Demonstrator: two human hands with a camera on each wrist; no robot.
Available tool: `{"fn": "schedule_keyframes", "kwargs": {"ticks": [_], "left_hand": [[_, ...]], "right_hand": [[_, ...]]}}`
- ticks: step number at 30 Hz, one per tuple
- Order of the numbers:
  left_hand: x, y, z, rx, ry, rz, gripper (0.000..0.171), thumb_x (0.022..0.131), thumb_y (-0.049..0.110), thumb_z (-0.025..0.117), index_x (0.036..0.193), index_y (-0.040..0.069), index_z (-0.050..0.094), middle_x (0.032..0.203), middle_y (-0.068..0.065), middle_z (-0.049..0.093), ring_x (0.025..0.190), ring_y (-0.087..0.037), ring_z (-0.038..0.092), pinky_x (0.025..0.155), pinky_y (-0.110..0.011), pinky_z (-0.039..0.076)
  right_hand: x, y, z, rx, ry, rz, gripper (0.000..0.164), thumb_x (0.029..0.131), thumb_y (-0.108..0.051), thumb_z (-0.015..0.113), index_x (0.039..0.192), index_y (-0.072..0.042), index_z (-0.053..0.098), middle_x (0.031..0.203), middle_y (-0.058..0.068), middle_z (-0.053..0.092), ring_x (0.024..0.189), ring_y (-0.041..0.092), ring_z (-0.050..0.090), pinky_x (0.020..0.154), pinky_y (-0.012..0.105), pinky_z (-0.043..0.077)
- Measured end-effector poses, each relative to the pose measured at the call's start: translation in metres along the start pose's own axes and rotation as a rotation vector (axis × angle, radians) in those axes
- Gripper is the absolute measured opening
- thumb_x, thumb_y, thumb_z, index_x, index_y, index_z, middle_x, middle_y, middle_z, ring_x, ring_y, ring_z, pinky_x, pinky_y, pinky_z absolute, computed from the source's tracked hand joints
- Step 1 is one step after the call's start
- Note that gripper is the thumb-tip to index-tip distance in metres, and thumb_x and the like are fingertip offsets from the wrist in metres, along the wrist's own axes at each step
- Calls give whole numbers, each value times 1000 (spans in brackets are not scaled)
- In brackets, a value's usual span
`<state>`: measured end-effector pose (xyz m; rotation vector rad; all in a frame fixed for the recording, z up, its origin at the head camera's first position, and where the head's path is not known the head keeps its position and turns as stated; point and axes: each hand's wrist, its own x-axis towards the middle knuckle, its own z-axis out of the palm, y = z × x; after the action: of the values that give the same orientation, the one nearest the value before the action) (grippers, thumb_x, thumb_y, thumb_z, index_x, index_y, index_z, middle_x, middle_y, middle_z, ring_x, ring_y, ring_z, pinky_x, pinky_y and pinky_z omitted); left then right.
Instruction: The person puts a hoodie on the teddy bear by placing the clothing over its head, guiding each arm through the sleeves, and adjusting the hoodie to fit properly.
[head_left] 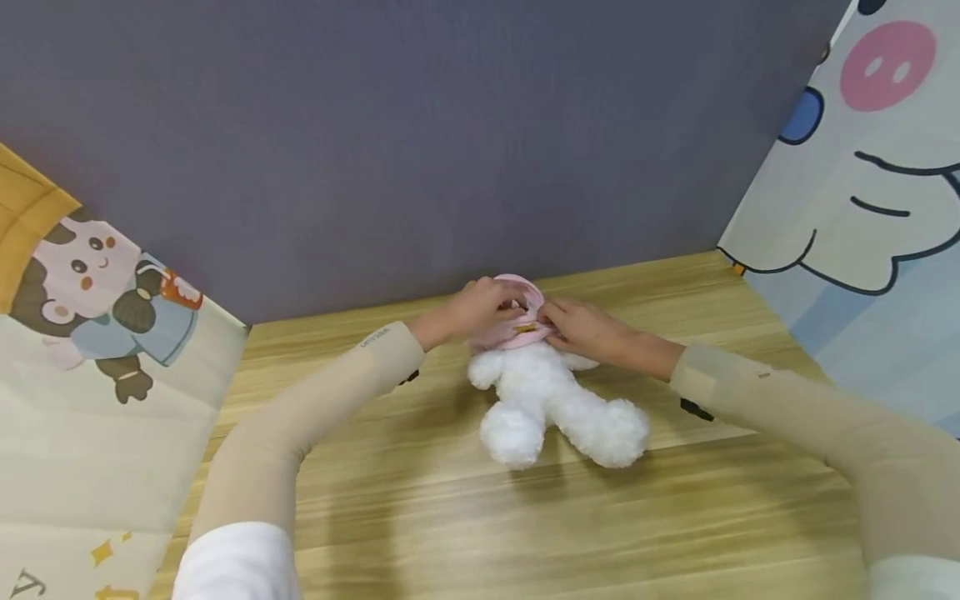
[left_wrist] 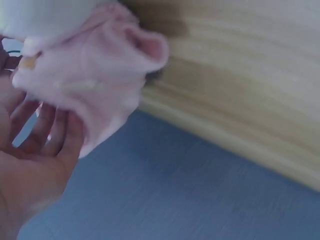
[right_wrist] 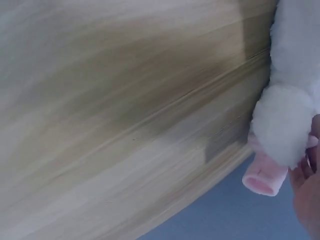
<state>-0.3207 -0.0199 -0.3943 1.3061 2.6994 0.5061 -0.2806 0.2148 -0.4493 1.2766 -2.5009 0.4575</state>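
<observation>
A white fluffy plush toy [head_left: 531, 379] lies on the wooden table, its legs toward the person. A small pink doll top [head_left: 501, 336] covers its upper end, and the toy's head cannot be made out. My left hand [head_left: 480, 310] holds the top at its far edge; in the left wrist view the fingers [left_wrist: 64, 131] curl into the cloth beside a sleeve. On the other side, my right hand [head_left: 588, 331] pinches the top's edge near an orange patch [head_left: 527, 328]. A pink sleeve [right_wrist: 265, 175] sticks out beside a white paw [right_wrist: 283, 122] in the right wrist view.
Behind the table [head_left: 450, 533] rises a dark grey-blue panel [head_left: 420, 150], close to the toy. Printed cartoon panels flank it, one on the left [head_left: 82, 433] and one on the right [head_left: 847, 225].
</observation>
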Motion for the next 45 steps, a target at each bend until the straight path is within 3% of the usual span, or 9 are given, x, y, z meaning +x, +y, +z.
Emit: {"fn": "schedule_keyframes", "kwargs": {"ticks": [4,7,17,21,27,30,35,40,45], "left_hand": [[7,0,-8,28,-159,-41,24,96,31,72,117,19,72,87,2,66,66,-9,48,60,-24,38],[9,0,-9,40,-218,-81,30,95,34,72,122,20,71,90,1,66,67,-11,46,61,-25,36],[0,0,-6,110,-190,-156,13,96,15,66,108,10,70,84,-1,59,73,-13,45,67,-30,36],[-2,2,-4,117,-177,-147,23,95,19,69,118,11,68,99,-2,68,78,-14,52,70,-32,45],[-1,6,0,173,-195,-175,50,93,31,72,136,12,60,126,-5,66,107,-24,64,91,-45,53],[-2,5,2,188,-195,-177,44,94,30,71,132,10,62,127,-7,66,112,-25,64,93,-44,53],[-5,2,3,151,-188,-114,29,88,17,74,114,7,65,114,-7,67,95,-19,60,79,-34,51],[-12,-3,6,104,-120,-82,24,84,12,75,104,6,64,99,-5,65,81,-16,52,70,-30,45],[-22,-6,11,38,-26,-107,34,85,13,73,116,2,65,101,-9,68,80,-16,55,69,-29,48]], "right_hand": [[5,1,1,-17,27,-80,19,85,4,71,102,-2,66,98,12,66,84,28,65,73,41,56],[7,2,0,3,20,-128,21,83,7,71,102,-3,68,100,11,68,89,29,68,75,41,57],[6,6,-10,288,-233,-121,19,91,8,62,101,-6,71,81,0,62,67,4,47,60,24,46],[3,9,-9,337,-190,-33,16,89,7,68,100,-4,67,86,3,63,74,11,56,65,28,51],[1,9,1,253,-60,239,26,82,-5,80,98,-2,59,87,9,65,81,24,64,72,36,54],[3,7,5,310,-51,361,35,81,-7,81,106,2,57,98,16,64,92,30,66,79,41,56],[6,9,12,521,-61,561,56,82,0,74,127,16,46,120,33,59,112,43,63,93,47,54],[5,20,17,628,-59,576,54,90,3,65,138,16,46,120,31,65,108,38,66,90,40,55],[-1,34,21,545,-75,481,29,86,7,67,115,11,66,100,22,71,91,28,66,79,33,54]]}}
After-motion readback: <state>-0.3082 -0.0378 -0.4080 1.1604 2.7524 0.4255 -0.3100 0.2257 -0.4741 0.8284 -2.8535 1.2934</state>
